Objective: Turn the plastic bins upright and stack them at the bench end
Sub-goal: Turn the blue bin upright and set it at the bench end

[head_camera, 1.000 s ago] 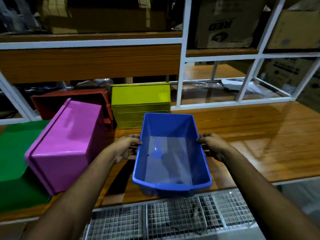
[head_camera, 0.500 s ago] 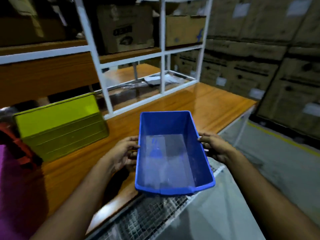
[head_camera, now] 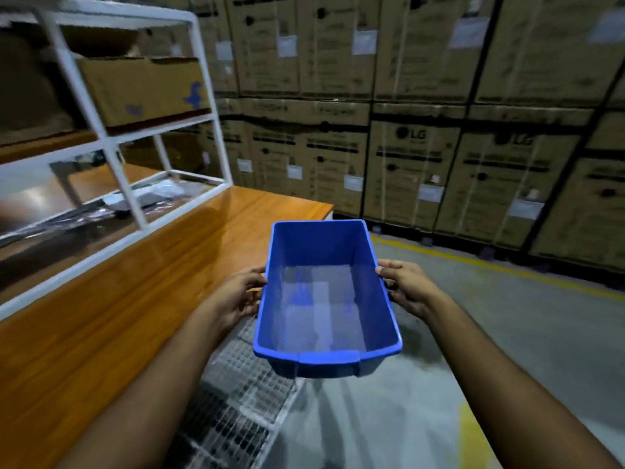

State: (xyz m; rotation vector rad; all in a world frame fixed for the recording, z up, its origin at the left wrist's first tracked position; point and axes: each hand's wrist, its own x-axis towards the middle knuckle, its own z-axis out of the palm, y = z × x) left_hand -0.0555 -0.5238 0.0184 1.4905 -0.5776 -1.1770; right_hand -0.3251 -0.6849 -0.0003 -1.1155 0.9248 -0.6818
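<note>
An empty blue plastic bin (head_camera: 324, 299) is held upright in the air, its open top facing me. My left hand (head_camera: 238, 294) grips its left wall and my right hand (head_camera: 404, 287) grips its right wall. The bin hangs just past the front edge of the wooden bench (head_camera: 142, 299), over the wire mesh shelf (head_camera: 243, 390) and the floor. The bench's far end (head_camera: 304, 206) lies ahead and to the left of the bin. The other bins are out of view.
A white metal rack (head_camera: 125, 184) with a cardboard box (head_camera: 142, 89) stands along the bench's back. Stacked cardboard cartons (head_camera: 422, 130) form a wall ahead. A yellow line (head_camera: 507, 270) runs across the grey concrete floor on the right.
My view has swung to the right along the bench with the blue bin carried in both hands. The yellow, pink, red and green bins have left the view.
</note>
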